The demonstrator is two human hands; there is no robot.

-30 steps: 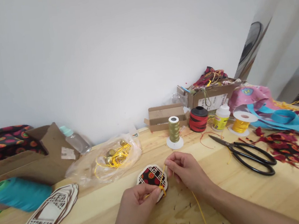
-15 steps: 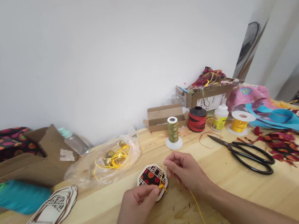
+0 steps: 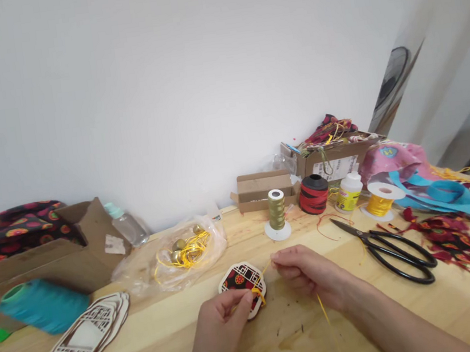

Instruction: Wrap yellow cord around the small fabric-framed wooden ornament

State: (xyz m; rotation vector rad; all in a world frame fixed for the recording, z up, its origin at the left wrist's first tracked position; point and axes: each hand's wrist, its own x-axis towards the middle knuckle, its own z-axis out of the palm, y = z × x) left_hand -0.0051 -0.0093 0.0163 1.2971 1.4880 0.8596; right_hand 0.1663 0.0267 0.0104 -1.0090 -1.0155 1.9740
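A small scalloped wooden ornament with a dark floral fabric centre and cut-out lattice lies on the table. Over its lower right edge, my left hand pinches a knot of yellow cord. My right hand is closed just right of the ornament, thumb and forefinger holding a stretch of the same cord drawn out from the knot. From beneath that palm the cord's long end trails toward the table's front edge. Part of the ornament is hidden behind my left fingers.
Black-handled scissors lie right, near fabric scraps. Behind stand a green thread spool, a red spool, a glue bottle and a yellow cord spool. Leftward are a plastic bag, stacked wooden pieces and a teal cone.
My right hand has moved right and slightly down, away from the ornament, pulling the yellow cord outward. My left hand keeps its pinch at the knot. The view has shifted slightly.
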